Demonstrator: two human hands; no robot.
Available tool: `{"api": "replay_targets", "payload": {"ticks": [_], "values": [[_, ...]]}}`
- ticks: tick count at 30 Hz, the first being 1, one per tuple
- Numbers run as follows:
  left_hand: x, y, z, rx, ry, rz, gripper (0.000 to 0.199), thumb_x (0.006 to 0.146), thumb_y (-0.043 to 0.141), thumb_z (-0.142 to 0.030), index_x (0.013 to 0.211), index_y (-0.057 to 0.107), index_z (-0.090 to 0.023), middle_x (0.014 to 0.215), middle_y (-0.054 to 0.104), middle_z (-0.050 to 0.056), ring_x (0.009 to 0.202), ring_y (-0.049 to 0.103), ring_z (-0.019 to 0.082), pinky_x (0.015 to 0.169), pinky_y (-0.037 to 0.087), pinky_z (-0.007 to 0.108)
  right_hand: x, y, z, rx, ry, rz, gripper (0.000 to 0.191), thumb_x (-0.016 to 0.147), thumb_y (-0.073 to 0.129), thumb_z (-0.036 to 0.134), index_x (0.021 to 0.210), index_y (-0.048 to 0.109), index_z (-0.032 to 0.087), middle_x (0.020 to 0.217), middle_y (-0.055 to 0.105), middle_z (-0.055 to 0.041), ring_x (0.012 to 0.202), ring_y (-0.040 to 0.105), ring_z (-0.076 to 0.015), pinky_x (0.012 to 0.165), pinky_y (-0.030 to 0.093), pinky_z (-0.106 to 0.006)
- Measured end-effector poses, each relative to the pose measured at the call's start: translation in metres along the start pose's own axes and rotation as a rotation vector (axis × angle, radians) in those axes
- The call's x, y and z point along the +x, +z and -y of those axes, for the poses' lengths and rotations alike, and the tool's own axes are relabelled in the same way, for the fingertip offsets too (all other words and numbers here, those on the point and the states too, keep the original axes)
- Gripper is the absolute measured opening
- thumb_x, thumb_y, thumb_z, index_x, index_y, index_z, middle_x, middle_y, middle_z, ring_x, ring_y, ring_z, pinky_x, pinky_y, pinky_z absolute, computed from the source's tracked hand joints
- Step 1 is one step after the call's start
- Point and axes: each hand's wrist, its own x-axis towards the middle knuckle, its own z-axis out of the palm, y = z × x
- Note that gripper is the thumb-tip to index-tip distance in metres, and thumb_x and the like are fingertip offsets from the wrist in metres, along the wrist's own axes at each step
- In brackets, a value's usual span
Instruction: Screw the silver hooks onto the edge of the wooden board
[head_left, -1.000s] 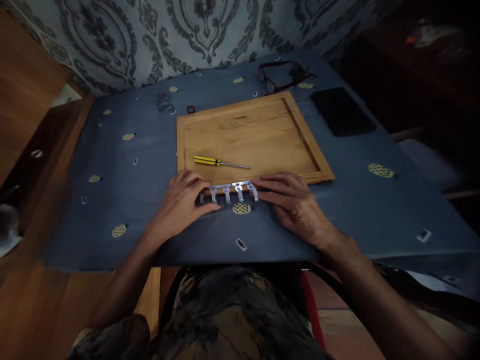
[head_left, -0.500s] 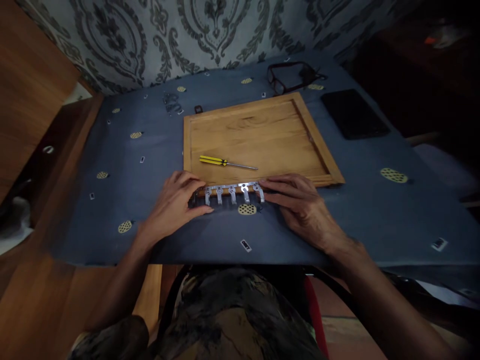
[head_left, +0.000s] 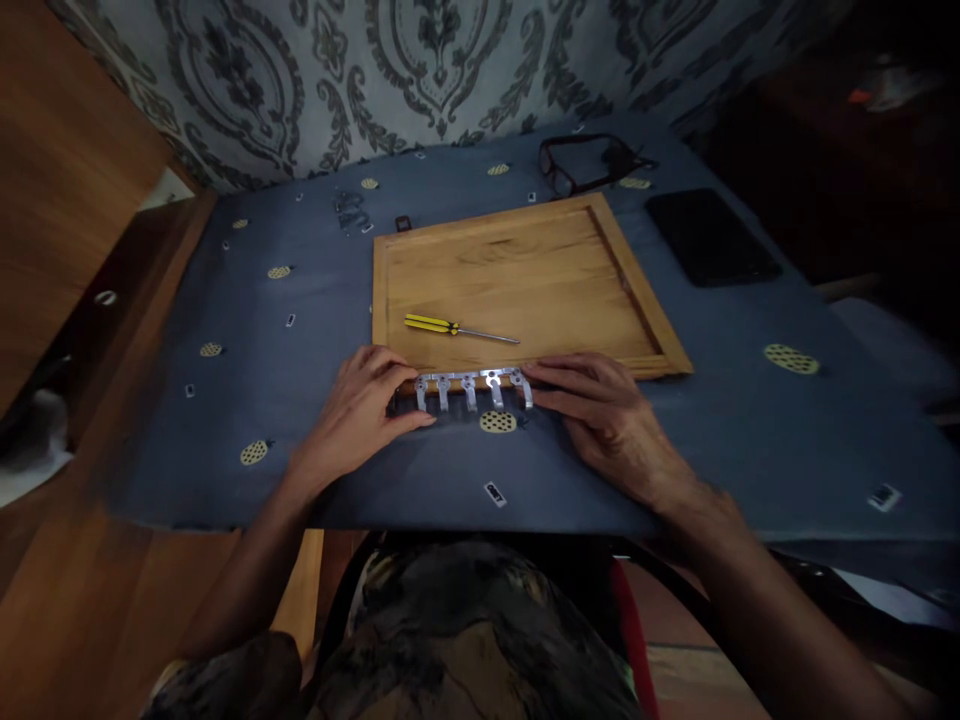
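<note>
A silvery metal hook rack (head_left: 469,385) with several hooks lies along the near edge of a framed wooden board (head_left: 487,270). My left hand (head_left: 364,410) grips the rack's left end, fingers on top and thumb toward me. At the other end, my right hand (head_left: 604,415) holds the rack between its fingertips, the thumb mostly hidden. A yellow-handled screwdriver (head_left: 461,328) rests on the board just beyond the rack, its shaft pointing right.
The table has a blue patterned cloth (head_left: 300,385). Eyeglasses (head_left: 592,165) and a dark tablet-like slab (head_left: 711,237) lie beyond the board at right. Small clear pieces (head_left: 350,212) and a small dark bracket (head_left: 403,223) sit at the back left. A patterned curtain (head_left: 330,80) hangs behind.
The view has shifted slightly, so everything appears a little lower and to the right. Both hands keep their hold on the hook rack, and the screwdriver stays put on the board.
</note>
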Motion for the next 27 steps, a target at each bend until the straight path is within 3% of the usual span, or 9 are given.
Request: {"api": "replay_targets", "payload": {"ticks": [5, 9, 19, 27], "values": [[-0.005, -0.016, 0.004, -0.016, -0.075, 0.003, 0.051, 0.082, 0.077, -0.047, 0.124, 0.061, -0.023, 0.118, 0.063, 0.007, 0.116, 0.054, 0.027, 0.099, 0.049, 0.047, -0.001, 0.002, -0.001, 0.009, -0.001, -0.01, 0.049, 0.086, 0.052, 0.003, 0.117, 0.069, 0.036, 0.129, 0.072, -0.0004, 0.119, 0.064, -0.0277, 0.099, 0.051, -0.058], [-0.015, -0.028, 0.015, -0.004, -0.117, -0.036, 0.05, 0.084, 0.075, -0.049, 0.124, 0.061, -0.023, 0.117, 0.063, 0.006, 0.116, 0.055, 0.027, 0.101, 0.048, 0.046, -0.002, 0.002, -0.002, -0.001, -0.021, -0.008, 0.047, 0.087, 0.052, 0.002, 0.118, 0.069, 0.034, 0.13, 0.071, -0.0024, 0.119, 0.063, -0.0287, 0.098, 0.051, -0.058], [-0.02, -0.015, 0.021, -0.017, -0.075, 0.04, 0.052, 0.083, 0.077, -0.045, 0.126, 0.059, -0.023, 0.125, 0.058, 0.007, 0.121, 0.053, 0.026, 0.106, 0.048, 0.046, -0.002, 0.003, -0.003, 0.005, -0.033, -0.027, 0.043, 0.088, 0.053, 0.003, 0.115, 0.07, 0.032, 0.127, 0.072, -0.004, 0.118, 0.064, -0.0289, 0.097, 0.051, -0.058], [-0.015, -0.015, 0.003, -0.054, -0.029, -0.01, 0.047, 0.087, 0.073, -0.044, 0.126, 0.059, -0.021, 0.123, 0.059, 0.007, 0.12, 0.053, 0.026, 0.105, 0.048, 0.045, 0.0, -0.001, 0.001, -0.018, -0.032, -0.007, 0.042, 0.089, 0.052, 0.003, 0.114, 0.071, 0.03, 0.127, 0.073, -0.0038, 0.118, 0.064, -0.0281, 0.097, 0.052, -0.057]]}}
